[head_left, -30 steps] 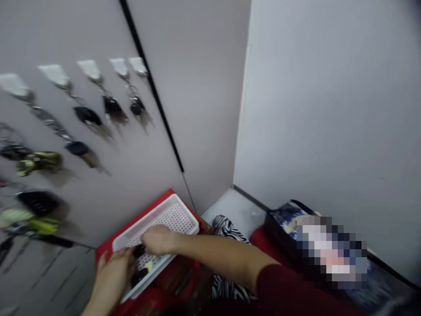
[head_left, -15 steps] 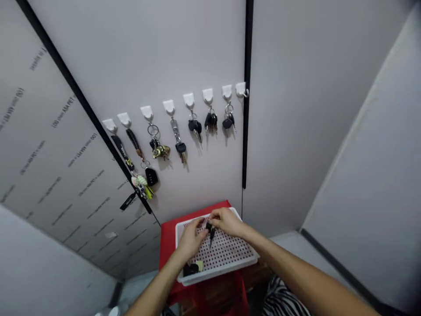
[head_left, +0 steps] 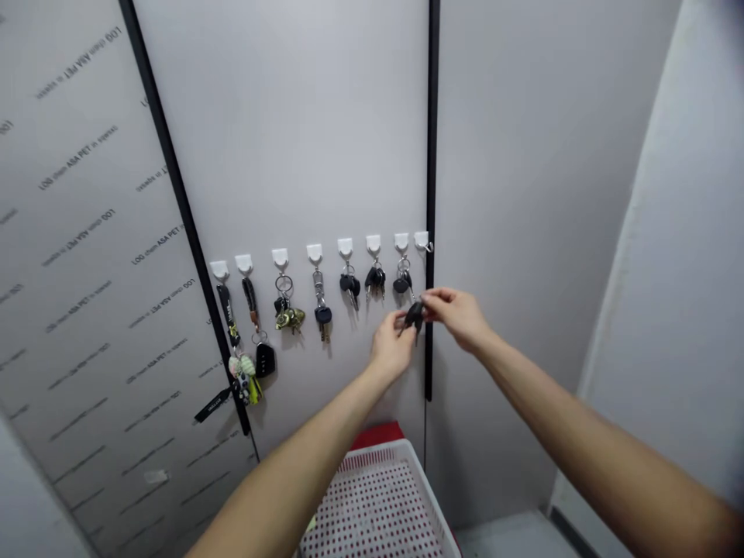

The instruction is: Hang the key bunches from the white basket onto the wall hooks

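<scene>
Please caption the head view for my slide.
Left hand and right hand hold a black key below the empty hook.

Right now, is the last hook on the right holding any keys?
No, that hook hangs bare, with the black key held just below it.

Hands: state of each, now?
Left hand: fingers pinch the key.
Right hand: fingers pinch the same key.

Black key [head_left: 414,315], raised near hooks
</scene>
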A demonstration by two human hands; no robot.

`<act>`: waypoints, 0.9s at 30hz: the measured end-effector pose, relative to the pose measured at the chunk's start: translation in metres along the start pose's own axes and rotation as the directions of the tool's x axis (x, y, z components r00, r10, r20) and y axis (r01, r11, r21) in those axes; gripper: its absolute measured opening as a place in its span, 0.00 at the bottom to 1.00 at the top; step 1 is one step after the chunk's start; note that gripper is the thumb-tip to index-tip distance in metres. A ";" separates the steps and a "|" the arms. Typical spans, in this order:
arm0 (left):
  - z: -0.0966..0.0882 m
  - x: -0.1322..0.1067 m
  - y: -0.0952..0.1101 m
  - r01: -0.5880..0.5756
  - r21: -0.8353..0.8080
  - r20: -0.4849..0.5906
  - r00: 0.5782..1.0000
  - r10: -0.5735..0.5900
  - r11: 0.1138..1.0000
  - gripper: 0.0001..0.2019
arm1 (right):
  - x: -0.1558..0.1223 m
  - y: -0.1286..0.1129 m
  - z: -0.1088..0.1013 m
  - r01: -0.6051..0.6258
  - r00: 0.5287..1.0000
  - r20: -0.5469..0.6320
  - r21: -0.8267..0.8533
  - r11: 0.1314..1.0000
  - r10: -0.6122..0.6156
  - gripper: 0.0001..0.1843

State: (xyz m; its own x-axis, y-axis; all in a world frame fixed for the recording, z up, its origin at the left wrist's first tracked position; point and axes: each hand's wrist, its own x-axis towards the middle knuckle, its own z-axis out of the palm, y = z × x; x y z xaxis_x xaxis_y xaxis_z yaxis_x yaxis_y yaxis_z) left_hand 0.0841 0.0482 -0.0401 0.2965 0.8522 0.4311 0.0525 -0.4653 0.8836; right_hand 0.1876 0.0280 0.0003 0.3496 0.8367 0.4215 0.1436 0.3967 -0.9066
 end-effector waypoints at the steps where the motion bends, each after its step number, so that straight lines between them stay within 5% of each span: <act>1: 0.004 0.010 0.011 -0.043 0.040 -0.014 0.999 0.044 0.998 0.16 | 0.010 -0.012 -0.004 0.036 0.998 -0.046 0.014 0.999 -0.035 0.01; 8: 0.016 0.046 0.069 -0.111 0.283 -0.053 0.990 0.132 0.953 0.19 | 0.054 -0.055 -0.016 0.154 0.971 -0.174 -0.070 0.986 -0.165 0.03; 14: 0.015 0.054 0.073 -0.045 0.331 -0.064 0.996 0.070 0.942 0.18 | 0.069 -0.049 -0.011 0.090 0.975 -0.188 -0.169 0.981 -0.122 0.04; 21: 0.007 0.041 0.043 -0.034 0.309 0.076 0.997 0.010 0.950 0.17 | 0.056 -0.030 -0.009 0.020 0.975 -0.207 -0.271 0.963 -0.079 0.10; 25: -0.031 -0.010 -0.003 -0.025 0.344 0.162 0.986 -0.034 0.939 0.18 | 0.033 0.006 -0.008 0.075 0.930 -0.305 -0.387 0.919 -0.204 0.16; 27: -0.059 -0.049 -0.031 -0.011 0.426 0.218 0.972 -0.090 0.905 0.17 | 0.007 0.039 -0.001 0.102 0.939 -0.248 -0.461 0.881 -0.239 0.15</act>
State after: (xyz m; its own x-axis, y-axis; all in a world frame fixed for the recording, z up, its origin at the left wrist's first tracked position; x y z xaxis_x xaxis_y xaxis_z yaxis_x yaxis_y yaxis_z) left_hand 0.0113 0.0350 -0.0774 0.4912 0.8181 0.2992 0.4504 -0.5325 0.7167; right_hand 0.1969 0.0485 -0.0321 0.5239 0.5971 0.6074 0.5892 0.2609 -0.7647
